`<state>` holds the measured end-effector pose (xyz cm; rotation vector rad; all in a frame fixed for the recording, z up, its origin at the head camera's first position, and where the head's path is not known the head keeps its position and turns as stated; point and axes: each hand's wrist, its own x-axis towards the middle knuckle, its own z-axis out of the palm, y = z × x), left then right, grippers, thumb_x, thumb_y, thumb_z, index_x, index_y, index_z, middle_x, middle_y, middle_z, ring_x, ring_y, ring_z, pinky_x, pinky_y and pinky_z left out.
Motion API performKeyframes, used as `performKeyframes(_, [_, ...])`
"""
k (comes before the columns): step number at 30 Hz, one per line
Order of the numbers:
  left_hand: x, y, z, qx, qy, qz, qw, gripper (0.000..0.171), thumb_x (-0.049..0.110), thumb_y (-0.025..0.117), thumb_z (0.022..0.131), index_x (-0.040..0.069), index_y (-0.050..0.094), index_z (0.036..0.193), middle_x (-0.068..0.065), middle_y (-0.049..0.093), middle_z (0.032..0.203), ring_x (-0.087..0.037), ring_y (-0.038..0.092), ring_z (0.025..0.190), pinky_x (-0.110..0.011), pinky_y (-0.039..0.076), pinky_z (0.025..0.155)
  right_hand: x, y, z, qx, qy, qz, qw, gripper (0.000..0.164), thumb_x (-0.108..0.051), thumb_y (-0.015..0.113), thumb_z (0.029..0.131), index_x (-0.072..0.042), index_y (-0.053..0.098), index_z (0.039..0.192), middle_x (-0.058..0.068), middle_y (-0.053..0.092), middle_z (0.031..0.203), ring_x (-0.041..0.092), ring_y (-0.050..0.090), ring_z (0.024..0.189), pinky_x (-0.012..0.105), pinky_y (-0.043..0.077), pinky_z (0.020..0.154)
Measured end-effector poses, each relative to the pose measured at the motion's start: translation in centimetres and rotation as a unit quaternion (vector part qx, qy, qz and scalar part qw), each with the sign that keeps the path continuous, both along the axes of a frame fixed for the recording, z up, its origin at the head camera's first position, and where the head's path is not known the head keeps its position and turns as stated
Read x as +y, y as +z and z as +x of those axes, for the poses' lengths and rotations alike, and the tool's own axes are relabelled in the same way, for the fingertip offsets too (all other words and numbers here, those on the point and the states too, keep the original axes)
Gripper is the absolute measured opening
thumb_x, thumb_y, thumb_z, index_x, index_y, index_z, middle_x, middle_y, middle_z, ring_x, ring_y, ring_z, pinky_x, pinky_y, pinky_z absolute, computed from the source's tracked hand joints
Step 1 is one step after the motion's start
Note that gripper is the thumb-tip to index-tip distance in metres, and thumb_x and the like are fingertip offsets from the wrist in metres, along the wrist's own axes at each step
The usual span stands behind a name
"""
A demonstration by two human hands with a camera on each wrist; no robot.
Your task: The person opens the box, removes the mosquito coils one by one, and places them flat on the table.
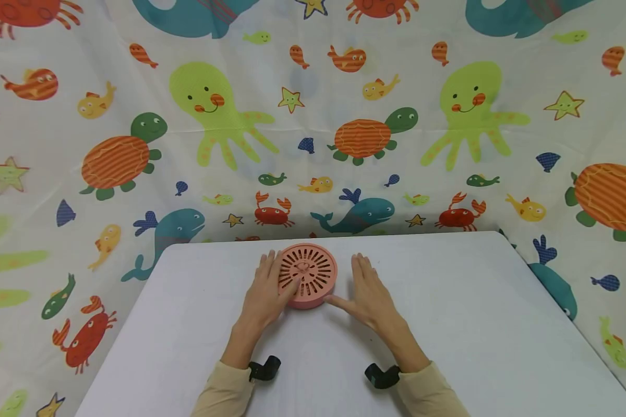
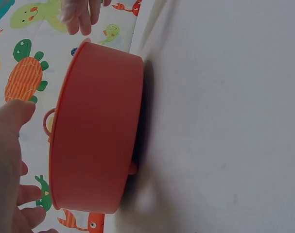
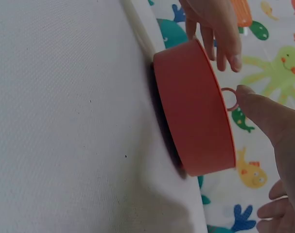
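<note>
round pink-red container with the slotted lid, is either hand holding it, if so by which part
Nothing is held: the round pink-red container rests on the white table, and neither left hand nor right hand grips it.

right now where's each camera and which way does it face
Head: on the head, facing forward and down at the box; left hand, right hand and sleeves show.
Left wrist: on that wrist, facing the box's side; parts of both hands show.
Right wrist: on that wrist, facing the box's side; parts of both hands show.
Wrist views share box, table, cloth.
</note>
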<state>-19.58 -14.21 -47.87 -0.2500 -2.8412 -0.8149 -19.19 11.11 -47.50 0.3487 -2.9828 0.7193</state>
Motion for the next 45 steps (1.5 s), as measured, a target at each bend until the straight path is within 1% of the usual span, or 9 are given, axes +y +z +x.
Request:
performKeyframes(6, [0.3,-0.4,-0.5,0.008,0.000,0.002,1.0000,0.080,0.050,0.055,0.099,0.009,0.024,0.160,-0.015,0.024,0.166,-0.035,0.017,0.156,-0.052,0.021,0.125,-0.5,-0.2,-0.2,-0.002,0.009,-0.016,1.000,0.124,-0.077,0.066,0.076,-0.001,0.015,0.160,0.018,0.017,0.167,0.033,0.016,0.156,0.049,0.023,0.125])
performKeyframes(11, [0.4,-0.7,-0.8,0.013,-0.001,0.001,0.9999,0.078,0.048,0.056,0.099,0.008,0.027,0.159,-0.016,0.027,0.165,-0.035,0.019,0.155,-0.052,0.021,0.125,-0.8,-0.5,-0.3,-0.012,0.011,-0.031,0.999,0.123,-0.075,0.068,0.076,-0.001,0.017,0.159,0.018,0.018,0.167,0.033,0.018,0.156,0.051,0.029,0.123])
performKeyframes(17, [0.5,-0.6,-1.0,0.014,-0.007,0.004,0.9999,0.077,0.048,0.055,0.099,0.008,0.028,0.158,-0.016,0.029,0.164,-0.035,0.021,0.155,-0.050,0.023,0.125,-1.1,-1.0,-0.5,-0.030,0.011,-0.039,0.999,0.123,-0.076,0.068,0.075,-0.003,0.017,0.160,0.017,0.018,0.167,0.033,0.019,0.156,0.052,0.032,0.121])
performKeyframes(22, [0.6,-0.6,-1.2,0.020,-0.007,0.003,0.9998,0.076,0.049,0.054,0.099,0.007,0.029,0.158,-0.016,0.032,0.163,-0.034,0.023,0.154,-0.049,0.024,0.124,-1.4,-1.3,-0.5,-0.036,0.017,-0.048,0.998,0.123,-0.075,0.069,0.075,-0.001,0.019,0.159,0.018,0.019,0.167,0.033,0.020,0.155,0.052,0.032,0.121])
performKeyframes(26, [0.6,-0.7,-1.3,0.022,-0.002,-0.001,0.9998,0.075,0.050,0.051,0.100,0.007,0.031,0.157,-0.016,0.034,0.162,-0.033,0.025,0.154,-0.049,0.025,0.124,-1.6,-1.6,-0.6,-0.044,0.019,-0.045,0.998,0.124,-0.076,0.069,0.074,-0.001,0.017,0.160,0.018,0.018,0.167,0.033,0.019,0.156,0.051,0.031,0.122])
performKeyframes(31, [0.9,-0.6,-1.4,0.024,0.000,0.006,0.9997,0.073,0.051,0.051,0.100,0.006,0.034,0.156,-0.016,0.036,0.161,-0.033,0.027,0.153,-0.049,0.026,0.124,-1.8,-1.5,-0.7,-0.052,0.018,-0.047,0.997,0.126,-0.076,0.069,0.073,-0.001,0.016,0.160,0.017,0.018,0.167,0.033,0.019,0.156,0.052,0.031,0.122])
performKeyframes(39, [1.2,-0.4,-1.8,0.060,-0.006,0.001,0.9982,0.067,0.047,0.054,0.101,0.002,0.044,0.150,-0.016,0.045,0.156,-0.034,0.034,0.150,-0.051,0.025,0.124,-2.0,-1.9,-0.9,-0.063,0.019,-0.046,0.997,0.127,-0.076,0.069,0.073,-0.002,0.015,0.160,0.017,0.018,0.168,0.032,0.019,0.156,0.051,0.029,0.123])
performKeyframes(45, [1.4,-0.6,-2.1,0.068,-0.013,0.005,0.9976,0.061,0.042,0.056,0.101,0.000,0.051,0.145,-0.017,0.049,0.152,-0.036,0.040,0.146,-0.052,0.026,0.123,-2.3,-2.3,-1.0,-0.074,0.020,-0.055,0.996,0.127,-0.076,0.070,0.072,-0.003,0.015,0.160,0.018,0.018,0.167,0.034,0.020,0.155,0.053,0.030,0.122])
